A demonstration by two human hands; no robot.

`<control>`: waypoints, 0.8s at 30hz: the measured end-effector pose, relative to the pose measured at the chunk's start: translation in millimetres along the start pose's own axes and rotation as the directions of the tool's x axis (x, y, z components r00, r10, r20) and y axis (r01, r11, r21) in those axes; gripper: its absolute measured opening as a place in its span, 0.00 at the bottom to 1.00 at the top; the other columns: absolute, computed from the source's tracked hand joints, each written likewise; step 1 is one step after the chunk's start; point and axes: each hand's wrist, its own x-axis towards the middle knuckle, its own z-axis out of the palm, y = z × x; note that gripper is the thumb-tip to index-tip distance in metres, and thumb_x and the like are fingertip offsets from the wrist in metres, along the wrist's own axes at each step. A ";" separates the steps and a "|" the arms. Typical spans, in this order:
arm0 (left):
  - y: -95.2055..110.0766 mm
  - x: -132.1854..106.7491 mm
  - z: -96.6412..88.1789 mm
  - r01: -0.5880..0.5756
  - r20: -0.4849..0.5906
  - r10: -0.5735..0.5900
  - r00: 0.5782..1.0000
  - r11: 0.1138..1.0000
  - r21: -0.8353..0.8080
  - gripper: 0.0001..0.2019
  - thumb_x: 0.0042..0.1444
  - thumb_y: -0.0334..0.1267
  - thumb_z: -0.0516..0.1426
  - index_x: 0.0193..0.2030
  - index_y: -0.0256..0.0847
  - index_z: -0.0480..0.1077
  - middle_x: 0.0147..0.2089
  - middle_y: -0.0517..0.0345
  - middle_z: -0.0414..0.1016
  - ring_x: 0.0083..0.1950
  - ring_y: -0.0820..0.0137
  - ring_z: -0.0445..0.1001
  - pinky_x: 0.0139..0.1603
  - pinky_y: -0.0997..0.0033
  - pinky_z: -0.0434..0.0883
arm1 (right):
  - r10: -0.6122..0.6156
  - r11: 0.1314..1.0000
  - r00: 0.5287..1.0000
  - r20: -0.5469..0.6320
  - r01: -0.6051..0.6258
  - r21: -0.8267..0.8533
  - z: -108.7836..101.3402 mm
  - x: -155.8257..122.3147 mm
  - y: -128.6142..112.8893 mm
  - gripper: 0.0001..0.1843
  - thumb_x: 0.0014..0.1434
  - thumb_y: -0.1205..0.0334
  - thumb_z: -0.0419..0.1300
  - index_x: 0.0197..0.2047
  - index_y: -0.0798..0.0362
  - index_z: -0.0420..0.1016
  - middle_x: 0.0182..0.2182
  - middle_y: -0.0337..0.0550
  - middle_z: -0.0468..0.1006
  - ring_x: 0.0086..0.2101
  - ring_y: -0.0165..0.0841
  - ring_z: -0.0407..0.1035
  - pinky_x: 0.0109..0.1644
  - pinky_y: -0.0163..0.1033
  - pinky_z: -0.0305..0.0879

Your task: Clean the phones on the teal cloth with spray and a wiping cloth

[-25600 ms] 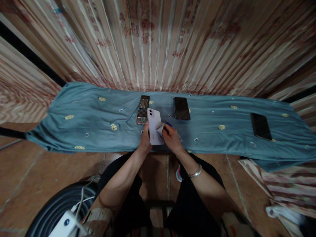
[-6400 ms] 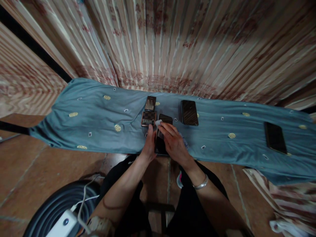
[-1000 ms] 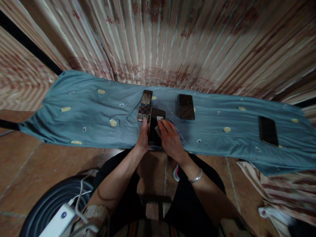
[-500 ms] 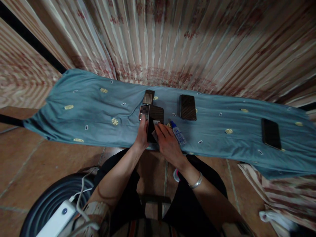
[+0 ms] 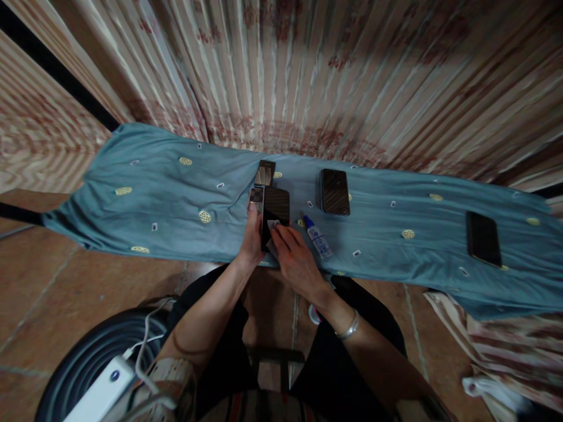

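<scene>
A dark smartphone (image 5: 277, 203) with a glossy screen is gripped along its left edge by my left hand (image 5: 251, 237). My right hand (image 5: 297, 255) pinches a pale wipe (image 5: 273, 225) and presses it on the lower part of the screen. Just beyond my left thumb lies a flip phone, its mirror-like upper half (image 5: 264, 173) on the cloth and its keypad half (image 5: 255, 197) partly covered by my thumb. Close to my right hand, a clear spray bottle (image 5: 319, 238) with a blue cap lies on its side.
A blue-green patterned cloth (image 5: 176, 193) covers the narrow table. Another dark phone (image 5: 335, 191) lies right of centre, and one more phone (image 5: 483, 238) is at the far right. A pleated curtain (image 5: 299, 76) hangs behind. A white power strip (image 5: 103, 390) sits low left.
My right hand has slid a little left and down with the wipe. The phone in my left hand has tilted and shifted slightly left.
</scene>
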 end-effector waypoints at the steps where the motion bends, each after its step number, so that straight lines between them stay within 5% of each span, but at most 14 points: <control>1: -0.1 -0.6 1.0 0.005 -0.007 -0.005 1.000 1.000 0.005 0.32 0.74 0.55 0.40 0.57 0.39 0.79 0.41 0.50 0.86 0.50 0.57 0.84 0.48 0.62 0.80 | 0.006 1.000 1.000 -0.001 -0.006 0.005 -0.1 0.4 1.1 0.27 0.69 0.74 0.50 0.69 0.67 0.69 0.65 0.62 0.74 0.64 0.47 0.66 0.73 0.55 0.64; 11: -6.0 -7.5 9.9 0.079 -0.015 -0.079 0.997 0.997 0.014 0.31 0.72 0.58 0.45 0.55 0.34 0.79 0.38 0.48 0.85 0.43 0.60 0.85 0.44 0.64 0.80 | 0.078 0.997 0.996 -0.049 -0.078 -0.006 0.7 5.0 19.5 0.27 0.70 0.74 0.48 0.69 0.62 0.69 0.66 0.59 0.74 0.65 0.47 0.66 0.72 0.57 0.65; 24: -16.7 -14.5 11.3 0.120 0.044 -0.118 0.992 0.991 -0.058 0.28 0.74 0.53 0.44 0.60 0.37 0.77 0.42 0.49 0.86 0.55 0.56 0.83 0.56 0.59 0.78 | 0.149 0.989 0.987 -0.059 -0.150 -0.005 -1.5 10.5 36.4 0.28 0.70 0.75 0.47 0.71 0.64 0.67 0.66 0.64 0.72 0.68 0.48 0.63 0.72 0.60 0.64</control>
